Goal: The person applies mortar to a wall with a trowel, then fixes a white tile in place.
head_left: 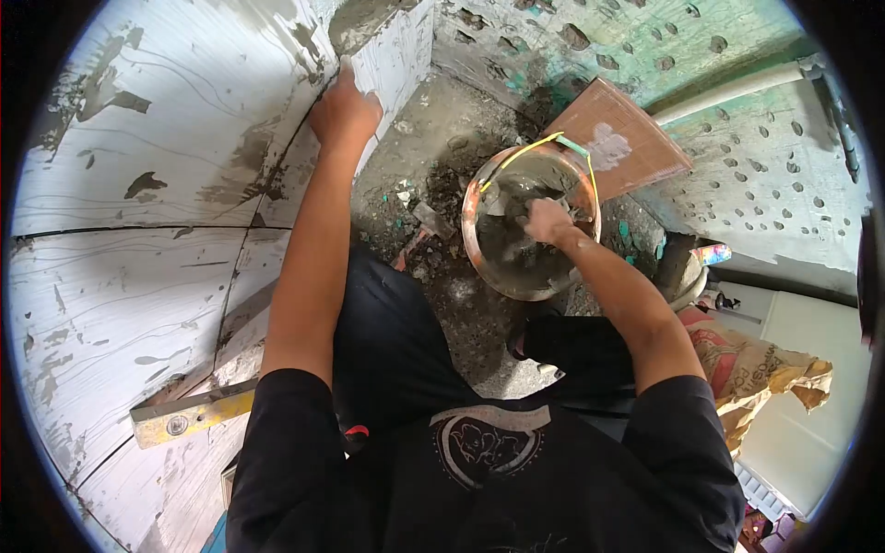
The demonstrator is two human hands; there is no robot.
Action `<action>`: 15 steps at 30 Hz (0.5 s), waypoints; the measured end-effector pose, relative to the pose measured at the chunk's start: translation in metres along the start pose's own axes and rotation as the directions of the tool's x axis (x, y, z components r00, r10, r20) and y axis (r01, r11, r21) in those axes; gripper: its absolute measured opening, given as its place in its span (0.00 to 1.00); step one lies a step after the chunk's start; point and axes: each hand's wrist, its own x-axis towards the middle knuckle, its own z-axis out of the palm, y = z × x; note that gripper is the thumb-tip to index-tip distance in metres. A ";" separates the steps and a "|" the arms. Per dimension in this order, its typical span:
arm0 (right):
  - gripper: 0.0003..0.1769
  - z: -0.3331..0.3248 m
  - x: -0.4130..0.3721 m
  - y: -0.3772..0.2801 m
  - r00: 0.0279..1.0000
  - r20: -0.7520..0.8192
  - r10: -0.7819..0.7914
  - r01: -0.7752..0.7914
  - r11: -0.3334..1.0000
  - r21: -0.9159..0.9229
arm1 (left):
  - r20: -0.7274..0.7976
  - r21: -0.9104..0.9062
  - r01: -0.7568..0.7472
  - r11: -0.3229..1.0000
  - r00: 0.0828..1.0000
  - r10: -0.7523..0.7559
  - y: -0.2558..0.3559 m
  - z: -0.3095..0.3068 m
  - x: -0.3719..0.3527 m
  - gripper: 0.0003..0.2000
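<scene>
My left hand (346, 112) is at the edge of the white, wood-patterned tiled wall (138, 175), fingers bent against the tile's edge. Whether they hold anything there is too small to tell. Down inside a round orange-rimmed bucket (471, 221), my right hand (548, 221) has its fingers curled at grey wet mortar (516, 263). A tool may be under those fingers, but it is hidden. The bucket's yellow handle (521, 152) leans over its far rim. Grey smears mark several tiles.
A hammer (431, 221) lies on the rubble-strewn floor left of the bucket. Behind it, a brown tile (613, 138) leans on the chipped green wall (737, 138) below a pipe (728, 94). A yellow level (194, 415) is at lower left, a torn paper bag (747, 369) at right.
</scene>
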 end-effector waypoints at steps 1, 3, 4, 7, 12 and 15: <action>0.23 -0.003 -0.013 0.004 0.997 -0.067 -0.037 0.041 0.998 0.055 | 0.002 -0.008 -0.003 1.000 1.000 0.003 -0.001 0.000 -0.001 0.31; 0.25 0.003 -0.022 0.020 0.976 -0.170 -0.135 0.151 0.985 0.084 | -0.009 -0.028 -0.011 1.000 1.000 0.010 -0.001 -0.002 0.004 0.31; 0.26 0.009 -0.024 0.030 0.957 -0.222 -0.186 0.211 0.973 0.093 | -0.009 -0.050 -0.019 0.999 1.000 0.018 -0.002 0.000 0.003 0.29; 0.26 0.017 -0.029 0.049 0.901 -0.359 -0.242 0.332 0.919 0.213 | -0.024 -0.086 0.009 0.996 1.000 -0.011 -0.004 -0.001 0.003 0.26; 0.17 -0.016 -0.047 0.050 0.899 -0.249 -0.359 0.435 0.793 0.427 | -0.057 -0.109 -0.007 0.994 0.998 0.001 -0.004 -0.001 -0.001 0.27; 0.14 -0.032 -0.050 0.048 0.812 -0.371 -0.450 0.567 0.761 0.316 | -0.054 -0.113 -0.038 0.993 0.998 0.032 -0.008 -0.002 0.000 0.28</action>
